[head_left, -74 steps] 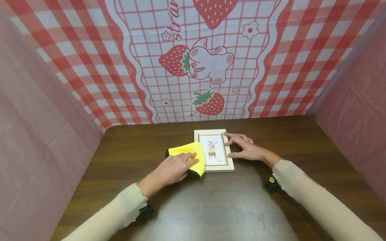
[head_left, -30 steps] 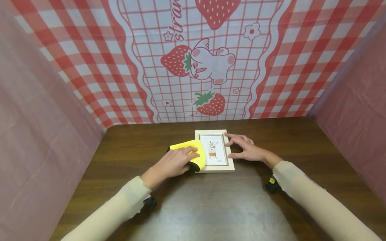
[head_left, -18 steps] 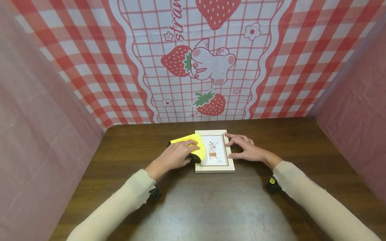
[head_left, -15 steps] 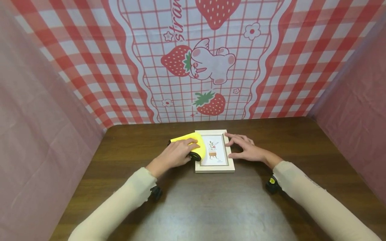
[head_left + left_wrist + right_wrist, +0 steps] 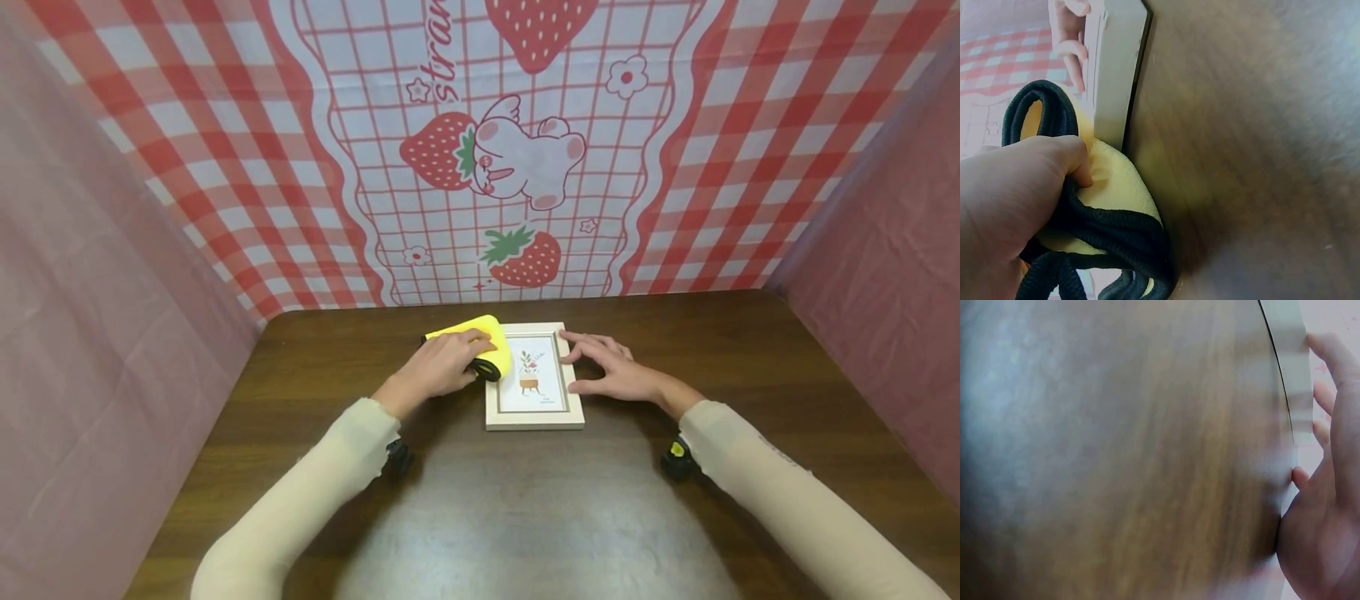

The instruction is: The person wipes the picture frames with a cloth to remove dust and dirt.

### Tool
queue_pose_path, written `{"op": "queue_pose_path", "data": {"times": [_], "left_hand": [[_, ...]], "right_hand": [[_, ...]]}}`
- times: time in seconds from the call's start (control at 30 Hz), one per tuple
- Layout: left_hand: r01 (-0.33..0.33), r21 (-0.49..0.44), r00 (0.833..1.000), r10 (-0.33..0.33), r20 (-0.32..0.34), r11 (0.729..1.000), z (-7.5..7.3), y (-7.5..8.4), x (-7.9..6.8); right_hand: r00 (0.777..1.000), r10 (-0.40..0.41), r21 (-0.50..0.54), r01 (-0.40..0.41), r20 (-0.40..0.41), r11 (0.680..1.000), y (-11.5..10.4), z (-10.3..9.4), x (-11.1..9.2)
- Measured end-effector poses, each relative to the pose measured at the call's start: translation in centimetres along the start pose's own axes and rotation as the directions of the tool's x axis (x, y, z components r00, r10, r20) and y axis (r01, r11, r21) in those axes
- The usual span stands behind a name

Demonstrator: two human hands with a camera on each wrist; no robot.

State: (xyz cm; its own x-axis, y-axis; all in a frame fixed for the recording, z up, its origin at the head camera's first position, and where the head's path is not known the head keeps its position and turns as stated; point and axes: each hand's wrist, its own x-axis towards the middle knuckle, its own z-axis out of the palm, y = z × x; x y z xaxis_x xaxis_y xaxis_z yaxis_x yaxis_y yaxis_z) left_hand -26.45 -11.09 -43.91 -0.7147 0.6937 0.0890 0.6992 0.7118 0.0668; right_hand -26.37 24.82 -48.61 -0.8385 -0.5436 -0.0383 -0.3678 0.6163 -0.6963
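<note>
While fingers of the left hand (image 5: 442,367) gripped the yellow cloth (image 5: 487,324) over the left edge of the picture frame (image 5: 534,383), the right hand (image 5: 611,372), fingers loosely spread, needed to brace the opposite edge steadily on the desk (image 5: 525,508).

Matt, napped yellow cloth (image 5: 503,356), smooth pale frame (image 5: 534,420), glossy wood-grain table (image 5: 525,508)

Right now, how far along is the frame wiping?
Done: picture frame lies face up, right hand at its right edge. In hand: left hand holds the yellow cloth on its upper-left part. Probably left: the uncovered right side; can't tell if already wiped.
</note>
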Motion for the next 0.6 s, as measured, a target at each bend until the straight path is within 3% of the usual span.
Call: {"op": "queue_pose_path", "data": {"times": [0.23,0.6], "left_hand": [[0.001,0.026,1.0,0.0,-0.032,1.0,0.1,-0.59,0.54],[-0.012,0.025,0.998,0.014,-0.061,1.0,-0.01,-0.74,0.58]], "right_hand": [[1.0,-0.028,-0.004,0.028,-0.01,1.0,-0.2,0.1,-0.09],[1.0,0.009,-0.014,-0.009,0.005,1.0,-0.08,-0.1,-0.07]]}}
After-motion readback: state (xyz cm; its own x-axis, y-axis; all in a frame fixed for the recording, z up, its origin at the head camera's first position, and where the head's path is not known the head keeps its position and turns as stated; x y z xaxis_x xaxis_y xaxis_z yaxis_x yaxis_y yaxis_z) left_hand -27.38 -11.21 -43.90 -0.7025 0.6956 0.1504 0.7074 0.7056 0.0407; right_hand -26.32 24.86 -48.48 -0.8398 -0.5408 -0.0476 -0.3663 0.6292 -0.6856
